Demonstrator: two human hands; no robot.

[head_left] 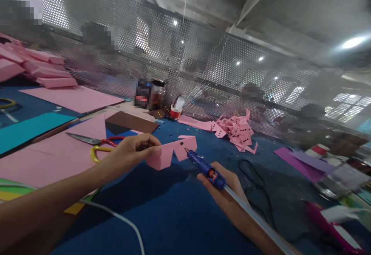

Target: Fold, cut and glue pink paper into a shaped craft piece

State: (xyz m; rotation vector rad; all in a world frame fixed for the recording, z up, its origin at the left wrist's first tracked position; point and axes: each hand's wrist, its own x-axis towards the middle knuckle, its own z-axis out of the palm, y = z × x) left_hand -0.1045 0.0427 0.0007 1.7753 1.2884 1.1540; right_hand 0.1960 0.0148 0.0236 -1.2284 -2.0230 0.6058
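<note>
My left hand pinches one end of a folded pink paper piece, cut with notches and bearing a small black square near its far end. In my right hand is a blue glue gun, with a long pale glue stick coming out of its back. The gun's tip points at the paper close to the black square; whether it touches cannot be told. Scissors with red and yellow handles lie beside my left hand on a pink sheet.
Several cut pink paper pieces are heaped farther back near a red-and-white cup. Folded pink paper is piled at the far left. A dark cable, purple sheets and a magenta tool lie right. A perforated metal screen stands behind.
</note>
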